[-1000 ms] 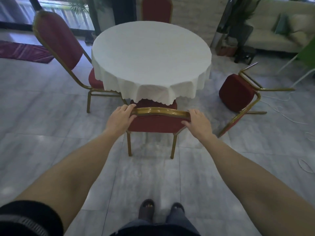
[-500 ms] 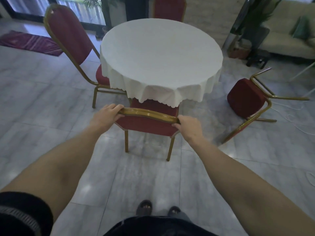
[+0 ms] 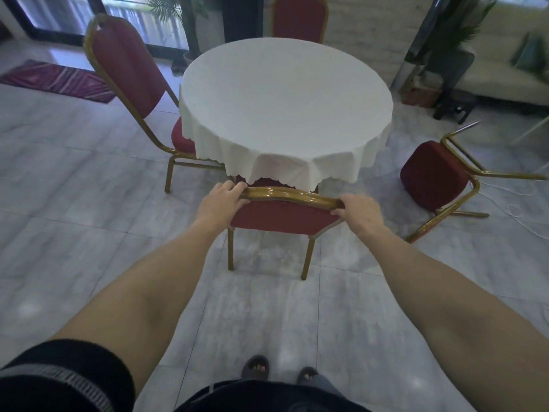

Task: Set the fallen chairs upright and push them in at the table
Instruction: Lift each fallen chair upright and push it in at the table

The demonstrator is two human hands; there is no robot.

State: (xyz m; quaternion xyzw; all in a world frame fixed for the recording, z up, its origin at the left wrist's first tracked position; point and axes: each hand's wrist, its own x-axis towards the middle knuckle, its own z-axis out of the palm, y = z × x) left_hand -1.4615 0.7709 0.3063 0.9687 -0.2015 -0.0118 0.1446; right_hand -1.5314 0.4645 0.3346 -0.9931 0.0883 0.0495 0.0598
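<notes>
Near chair (image 3: pixel 282 215) tucked under table (image 3: pixel 285 102); fallen chair (image 3: pixel 439 179) on floor right of table.

Wearer's body, seen from above. Both forearms are bare from elbow to wrist. The left hand (image 3: pixel 221 200) and right hand (image 3: pixel 358 212) carry no gloves. A short black sleeve (image 3: pixel 59 379) with a grey patterned band covers the left upper arm. Dark garment at the waist; open-toed dark sandals (image 3: pixel 256 367) on the feet.
</notes>
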